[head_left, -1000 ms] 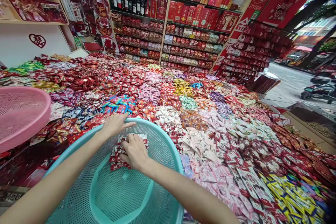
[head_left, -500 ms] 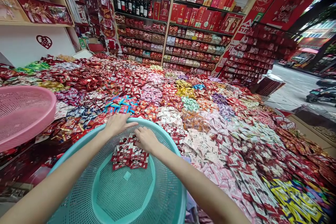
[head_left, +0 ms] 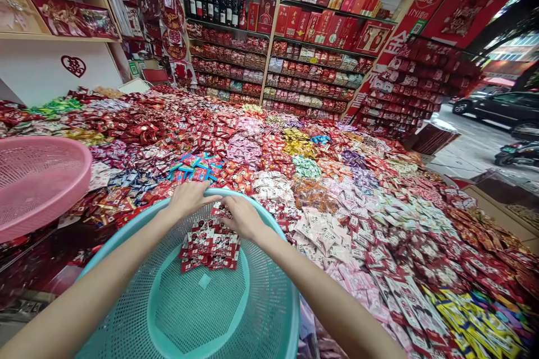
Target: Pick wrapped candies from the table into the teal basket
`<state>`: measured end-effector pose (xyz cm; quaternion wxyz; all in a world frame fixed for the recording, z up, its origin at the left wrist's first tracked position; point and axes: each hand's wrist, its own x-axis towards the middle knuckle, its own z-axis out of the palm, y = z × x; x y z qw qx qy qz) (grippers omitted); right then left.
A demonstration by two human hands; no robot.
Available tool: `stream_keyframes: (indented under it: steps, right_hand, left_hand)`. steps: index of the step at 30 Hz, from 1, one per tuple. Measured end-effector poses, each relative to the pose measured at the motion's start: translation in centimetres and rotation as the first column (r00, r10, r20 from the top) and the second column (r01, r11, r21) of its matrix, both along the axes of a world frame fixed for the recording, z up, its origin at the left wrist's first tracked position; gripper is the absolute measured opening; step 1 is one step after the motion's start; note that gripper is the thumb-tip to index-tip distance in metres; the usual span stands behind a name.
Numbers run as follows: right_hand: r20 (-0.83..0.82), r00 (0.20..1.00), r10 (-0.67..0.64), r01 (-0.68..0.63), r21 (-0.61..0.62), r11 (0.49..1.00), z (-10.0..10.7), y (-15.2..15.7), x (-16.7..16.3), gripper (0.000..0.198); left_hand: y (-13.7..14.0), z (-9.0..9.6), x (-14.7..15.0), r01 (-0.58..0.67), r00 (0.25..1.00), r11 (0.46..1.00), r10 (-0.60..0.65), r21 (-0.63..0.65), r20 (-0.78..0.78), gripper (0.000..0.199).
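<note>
The left hand (head_left: 188,200) lies on the turquoise mesh basket's (head_left: 269,297) far rim; the right hand (head_left: 242,217) adjoins red-and-white sachets (head_left: 210,251) inside, far side. Neither grip's closure is discernible. Basket tilt could scatter sachets.

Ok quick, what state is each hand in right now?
Left hand: on the teal basket's far rim; fingers mostly hidden, grip can't be told.
Right hand: partly curled at the red-and-white packets; can't tell if it holds any.
</note>
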<state>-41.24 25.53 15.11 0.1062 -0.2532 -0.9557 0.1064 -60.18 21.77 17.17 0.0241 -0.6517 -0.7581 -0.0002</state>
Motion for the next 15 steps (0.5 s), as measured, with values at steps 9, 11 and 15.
stream_keyframes:
  steps: [9,11,15]
  right_hand:
    - [0.222,0.975,0.024,-0.041,0.073,0.996,-0.3,-1.6,0.7,0.016]
    - [0.212,0.977,0.018,-0.034,0.070,0.997,-0.3,-1.9,0.5,0.017]
    - [0.098,0.995,0.027,-0.028,0.005,1.000,0.5,-1.7,1.5,0.019]
  left_hand:
    - [0.0,0.0,0.1,-0.010,1.000,1.000,0.010,-0.010,0.017,0.065]
    - [-0.1,0.1,0.1,-0.013,1.000,1.000,0.014,-0.014,0.023,0.066]
    - [-0.5,0.2,-0.4,-0.046,0.998,0.999,0.046,-0.019,0.039,0.066]
